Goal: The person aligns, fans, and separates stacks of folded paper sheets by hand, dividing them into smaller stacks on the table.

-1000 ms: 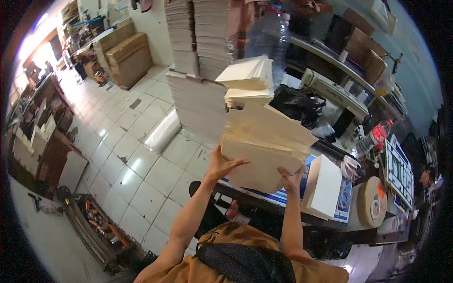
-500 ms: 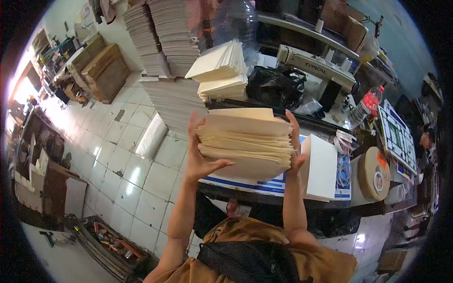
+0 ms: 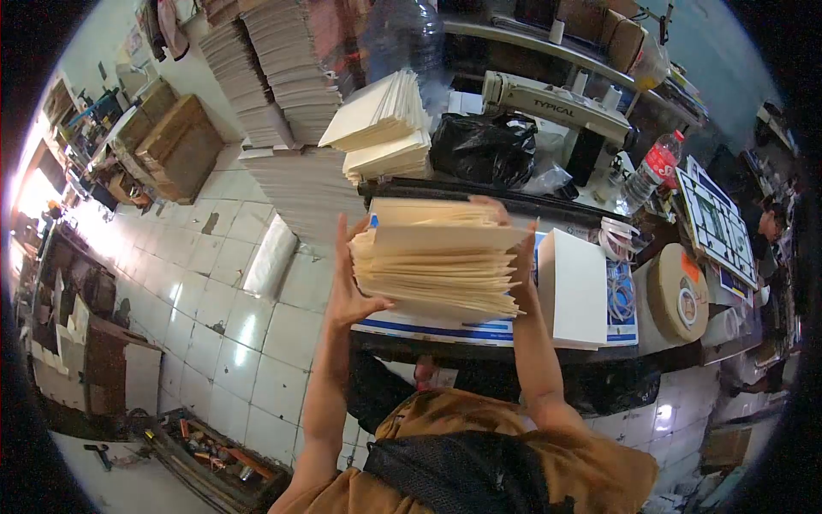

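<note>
Crosswise, the cream paper stack (image 3: 437,272) runs its long axis left to right, layered edges facing the person, held between left hand (image 3: 346,289) and right hand (image 3: 524,272)

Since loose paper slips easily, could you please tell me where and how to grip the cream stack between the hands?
Probably grip the cream stack by its two ends, from left and right, where the left hand and right hand are: its sheets jut unevenly along the near edge, so inward pressure should steady them.
</note>
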Available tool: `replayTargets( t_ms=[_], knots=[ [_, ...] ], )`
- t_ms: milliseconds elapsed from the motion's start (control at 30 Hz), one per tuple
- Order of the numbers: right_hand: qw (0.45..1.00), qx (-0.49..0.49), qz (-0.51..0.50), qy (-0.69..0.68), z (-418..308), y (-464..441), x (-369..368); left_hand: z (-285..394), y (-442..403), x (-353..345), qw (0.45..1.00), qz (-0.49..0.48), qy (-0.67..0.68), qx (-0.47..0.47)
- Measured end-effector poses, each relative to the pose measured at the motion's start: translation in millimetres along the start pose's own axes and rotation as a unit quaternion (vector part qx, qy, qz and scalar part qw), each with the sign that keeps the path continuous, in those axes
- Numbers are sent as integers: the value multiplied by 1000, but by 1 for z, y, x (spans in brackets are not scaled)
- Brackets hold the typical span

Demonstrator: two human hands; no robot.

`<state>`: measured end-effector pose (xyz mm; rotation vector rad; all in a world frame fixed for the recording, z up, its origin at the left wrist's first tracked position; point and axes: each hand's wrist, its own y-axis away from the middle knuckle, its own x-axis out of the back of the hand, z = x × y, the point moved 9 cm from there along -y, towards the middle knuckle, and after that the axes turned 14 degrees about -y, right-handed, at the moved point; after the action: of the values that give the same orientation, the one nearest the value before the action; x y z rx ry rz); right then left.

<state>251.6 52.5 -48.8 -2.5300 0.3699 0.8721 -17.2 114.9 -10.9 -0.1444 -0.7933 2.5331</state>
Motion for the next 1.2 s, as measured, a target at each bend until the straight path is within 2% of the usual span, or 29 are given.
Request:
replayTargets(
  t_ms=[100, 200, 300, 367, 433, 467, 500, 567, 600, 633, 667, 700, 800, 833, 933, 1033, 1067, 1100, 1133, 1167, 1200],
  knots=[
    [1000, -9, 3, -7, 24, 4, 0, -18, 17, 0, 998, 50, 24, 23],
    [999, -25, 13, -14, 44, 2, 4, -56, 23, -3, 988, -8, -61, 145],
    [1000, -25, -14, -8, 32, -3, -3, -41, 6, -2, 990, -32, -80, 111],
    [998, -2, -68, -10, 2, -10, -36, -15, -13, 0, 988, -51, -136, 48],
    [993, 2, -115, -9, -21, -12, -74, 5, -21, -4, 991, -25, -132, 17],
    [992, -8, -126, -5, -29, -11, -91, 10, -21, -5, 991, -14, -129, 8],
    [992, -35, -124, 7, -38, -9, -104, 5, -20, -5, 995, -26, -92, 40],
    [976, 16, -114, 186, -69, -8, -113, 11, -18, -9, 995, -32, -76, 59],
    [954, 40, -113, 274, -83, -7, -122, 13, -17, -9, 995, -30, -69, 67],
    [876, 68, -148, 453, -95, 0, -149, 5, -14, -7, 993, -36, -86, 68],
    [765, 92, -175, 612, -104, 12, -176, -10, -7, -5, 991, -46, -105, 73],
    [626, 112, -193, 747, -100, 21, -191, -18, -1, -3, 987, -59, -124, 80],
    [531, 95, -245, 805, -59, 26, -214, -7, 3, 1, 997, -18, -26, 65],
    [515, 72, -284, 806, -47, 27, -218, -5, 4, 4, 998, -16, -4, 58],
    [432, 37, -296, 851, -47, 27, -219, 0, 8, 10, 996, -22, -63, 50],
    [422, 18, -288, 859, -71, 25, -188, -4, 8, 5, 995, -3, -74, 64],
    [541, 0, -297, 787, -83, 20, -172, -8, 8, 0, 995, 3, -73, 71],
    [650, -22, -298, 699, -93, 17, -150, 9, 2, -14, 996, 4, -13, 85],
    [797, 3, -237, 555, -109, 14, -124, 8, -3, -20, 997, 0, -15, 79],
    [907, 31, -164, 386, -116, 12, -93, 7, -8, -26, 997, -4, -16, 72],
    [979, 42, -69, 187, -109, 13, -58, 7, -13, -31, 998, -7, -20, 63]
  ],
)
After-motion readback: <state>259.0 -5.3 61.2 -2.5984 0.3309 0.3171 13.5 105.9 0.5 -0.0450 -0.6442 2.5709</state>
